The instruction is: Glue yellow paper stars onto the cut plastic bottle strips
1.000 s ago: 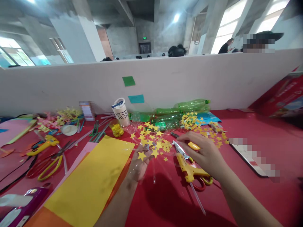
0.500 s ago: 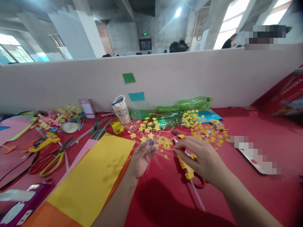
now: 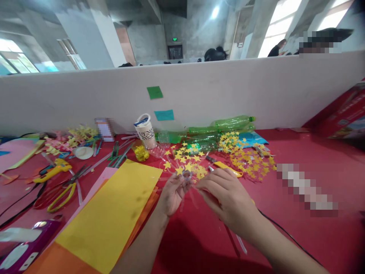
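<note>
My left hand [image 3: 173, 196] is closed round the neck of a clear plastic bottle piece [image 3: 186, 174], which is cut into thin strips that fan outward. Yellow paper stars [image 3: 179, 156] sit on many of the strips. Close by on the right, my right hand [image 3: 232, 196] is bent in a pinch with its fingertips at the strips; what lies between them is too small to make out. Beneath that hand a glue gun is mostly covered, and only its clear glue stick [image 3: 242, 244] and black cord [image 3: 285, 236] show. A yellow utility knife [image 3: 229, 169] lies just beyond the fingers.
Loose yellow stars [image 3: 253, 158] and green plastic bottles [image 3: 232, 123] lie toward the white partition [image 3: 228, 91]. A patterned cup [image 3: 146, 131] stands at the back. To the left are yellow paper [image 3: 111, 213], scissors [image 3: 67, 194] and another glue gun [image 3: 54, 170].
My right hand has moved left to the strips and now covers more of the glue gun. The bottle piece in my left hand has shifted slightly to the right.
</note>
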`<state>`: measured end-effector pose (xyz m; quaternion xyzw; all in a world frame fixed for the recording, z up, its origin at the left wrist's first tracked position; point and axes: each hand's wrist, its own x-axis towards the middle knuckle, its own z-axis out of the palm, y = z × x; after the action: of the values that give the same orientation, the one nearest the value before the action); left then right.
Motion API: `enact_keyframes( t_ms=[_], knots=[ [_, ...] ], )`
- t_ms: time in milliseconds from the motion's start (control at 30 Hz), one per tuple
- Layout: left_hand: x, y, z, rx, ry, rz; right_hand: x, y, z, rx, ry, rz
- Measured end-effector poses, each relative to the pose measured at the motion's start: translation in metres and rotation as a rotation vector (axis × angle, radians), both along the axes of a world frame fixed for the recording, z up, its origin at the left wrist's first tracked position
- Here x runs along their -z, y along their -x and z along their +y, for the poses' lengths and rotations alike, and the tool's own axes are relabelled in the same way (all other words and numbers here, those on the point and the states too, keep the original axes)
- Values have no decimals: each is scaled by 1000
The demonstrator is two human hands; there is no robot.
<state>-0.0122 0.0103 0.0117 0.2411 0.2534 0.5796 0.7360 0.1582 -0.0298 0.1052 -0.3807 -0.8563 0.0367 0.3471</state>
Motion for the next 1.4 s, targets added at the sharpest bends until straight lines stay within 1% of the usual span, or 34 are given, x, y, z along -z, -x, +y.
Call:
enact_keyframes(
  t_ms=[200,300,433,533,667,800,900,1133,1400],
  knots=[
    [4,0,0,33,-1,-1,2,-1,0,-27,68,83],
    [7,-2,0,32,10,2,1,0,-1,-42,50,113],
    [9,-4,-1,45,-18,9,2,0,0,-30,8,150],
    [11,-6,-1,49,-18,-3,5,1,1,-40,63,197],
    [13,-7,-1,5,6,-32,9,6,0,-47,163,269],
    [13,-7,-2,1,24,-54,11,12,-1,5,196,402],
    [10,-7,-3,3,42,-61,13,12,-1,37,160,435],
    [7,-6,-2,-7,35,-76,16,10,-2,43,-36,332],
    [13,-5,-1,7,2,-61,16,9,1,75,-31,359]
  ],
)
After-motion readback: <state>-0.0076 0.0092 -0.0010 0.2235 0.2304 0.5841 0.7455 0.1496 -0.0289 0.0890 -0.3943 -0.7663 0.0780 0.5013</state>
